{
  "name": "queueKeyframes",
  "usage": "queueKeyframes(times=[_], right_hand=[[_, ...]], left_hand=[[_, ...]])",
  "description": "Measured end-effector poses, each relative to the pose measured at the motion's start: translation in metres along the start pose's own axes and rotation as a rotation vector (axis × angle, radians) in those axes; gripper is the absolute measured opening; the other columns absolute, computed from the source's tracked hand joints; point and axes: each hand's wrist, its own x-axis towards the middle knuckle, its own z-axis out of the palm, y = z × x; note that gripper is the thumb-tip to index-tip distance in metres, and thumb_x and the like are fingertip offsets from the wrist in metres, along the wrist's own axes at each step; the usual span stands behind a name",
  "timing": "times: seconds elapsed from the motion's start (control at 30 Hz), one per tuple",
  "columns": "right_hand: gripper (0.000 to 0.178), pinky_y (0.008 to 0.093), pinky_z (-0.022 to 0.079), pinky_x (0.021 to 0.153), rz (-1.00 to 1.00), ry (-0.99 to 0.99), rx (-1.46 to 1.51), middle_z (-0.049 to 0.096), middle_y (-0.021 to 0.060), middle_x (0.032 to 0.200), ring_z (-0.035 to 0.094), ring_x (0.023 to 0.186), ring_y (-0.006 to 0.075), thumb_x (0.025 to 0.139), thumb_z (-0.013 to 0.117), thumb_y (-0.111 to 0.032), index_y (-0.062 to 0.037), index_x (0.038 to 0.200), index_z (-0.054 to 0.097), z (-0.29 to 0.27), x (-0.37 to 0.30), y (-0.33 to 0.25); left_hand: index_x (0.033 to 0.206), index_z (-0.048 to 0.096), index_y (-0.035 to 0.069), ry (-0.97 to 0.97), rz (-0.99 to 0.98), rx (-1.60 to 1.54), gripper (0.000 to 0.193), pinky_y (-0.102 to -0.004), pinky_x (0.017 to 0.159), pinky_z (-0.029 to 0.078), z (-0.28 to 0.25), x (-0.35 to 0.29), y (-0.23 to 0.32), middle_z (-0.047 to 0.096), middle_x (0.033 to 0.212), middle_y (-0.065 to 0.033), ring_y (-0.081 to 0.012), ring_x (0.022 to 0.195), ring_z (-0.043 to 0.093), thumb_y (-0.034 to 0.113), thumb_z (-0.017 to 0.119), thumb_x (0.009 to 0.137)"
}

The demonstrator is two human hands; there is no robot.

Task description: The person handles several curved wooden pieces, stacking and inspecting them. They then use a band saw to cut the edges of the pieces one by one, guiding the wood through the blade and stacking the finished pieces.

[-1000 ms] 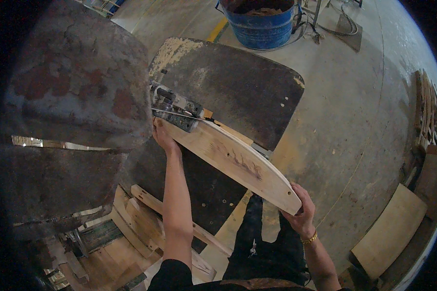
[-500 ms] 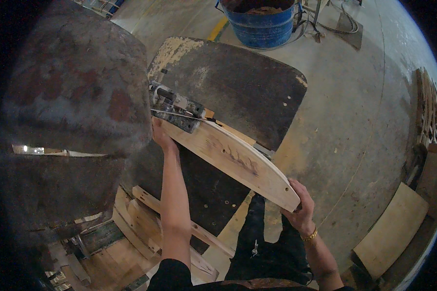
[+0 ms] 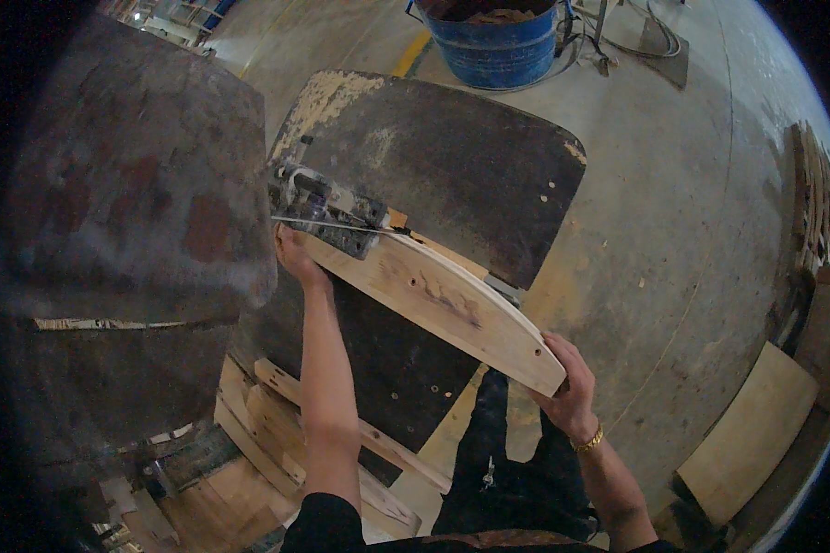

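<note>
Grey floor (image 3: 655, 267) lies all around a dark, worn surface (image 3: 461, 152), and a big blue tub (image 3: 493, 51) stands behind it. Over the surface is a long wooden board (image 3: 466, 318), with its right end poking out past the edge. It is pale, with one curved side, one straight side, dark smudges and small round holes. The right hand (image 3: 574, 396) has its fingers (image 3: 565, 350) bent tight around that end. The left hand (image 3: 302, 263) touches the other end, next to a dark metal block (image 3: 346, 238); I cannot tell how closed its fingers are. The board runs long ways from upper left to lower right, its curved side facing up and right.
</note>
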Motion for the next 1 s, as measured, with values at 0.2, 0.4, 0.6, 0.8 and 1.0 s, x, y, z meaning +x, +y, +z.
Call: queueKeyframes(times=[0.2, 0.4, 0.6, 0.8, 1.0], right_hand=[[0.067, 0.0383, 0.045, 0.094, -0.016, -0.043, -0.028, 0.053, 0.0167, 0.125, 0.053, 0.114, 0.0314, 0.062, 0.08, -0.008, -0.0037, 0.122, 0.051, 0.005, 0.009, 0.001], [0.068, 0.0377, 0.045, 0.094, -0.019, -0.044, -0.025, 0.052, 0.0169, 0.126, 0.053, 0.114, 0.0315, 0.061, 0.081, -0.009, -0.0027, 0.122, 0.05, 0.012, 0.017, 0.003], [0.068, 0.0379, 0.045, 0.093, -0.028, -0.059, -0.036, 0.052, 0.017, 0.126, 0.053, 0.113, 0.032, 0.061, 0.081, -0.01, -0.003, 0.121, 0.05, 0.013, 0.019, 0.001], [0.068, 0.0383, 0.046, 0.093, -0.034, -0.051, -0.028, 0.052, 0.0171, 0.125, 0.053, 0.113, 0.0322, 0.062, 0.081, -0.01, -0.004, 0.121, 0.049, 0.015, 0.022, -0.001], [0.07, 0.0386, 0.045, 0.094, -0.025, -0.056, -0.017, 0.051, 0.0168, 0.126, 0.052, 0.114, 0.0324, 0.061, 0.081, -0.008, -0.0043, 0.122, 0.048, 0.018, 0.02, 0.002]], left_hand=[[0.12, 0.05, 0.005, -0.02, -0.079, 0.023, 0.033, -0.032, 0.084, 0.044, 0.006, 0.0, 0.013, 0.054, 0.114, -0.0053, -0.0181, 0.099, 0.056, 0.026, 0.046, 0.094], [0.119, 0.05, 0.004, -0.077, -0.122, -0.074, 0.033, -0.0318, 0.084, 0.043, 0.011, -0.001, 0.018, 0.054, 0.113, -0.0058, -0.0178, 0.099, 0.055, 0.026, 0.046, 0.094], [0.112, 0.05, 0.005, -0.025, -0.055, 0.008, 0.026, -0.0323, 0.084, 0.041, 0.001, 0.017, 0.011, 0.053, 0.105, -0.0046, -0.0176, 0.098, 0.052, 0.024, 0.044, 0.094], [0.112, 0.047, 0.005, -0.151, 0.018, -0.099, 0.025, -0.0334, 0.083, 0.042, -0.001, 0.018, 0.005, 0.051, 0.104, -0.0049, -0.0178, 0.096, 0.052, 0.022, 0.044, 0.094], [0.114, 0.046, 0.005, -0.149, 0.018, -0.051, 0.026, -0.033, 0.085, 0.042, -0.007, 0.026, 0.003, 0.051, 0.107, -0.0054, -0.0183, 0.098, 0.052, 0.022, 0.044, 0.094]])
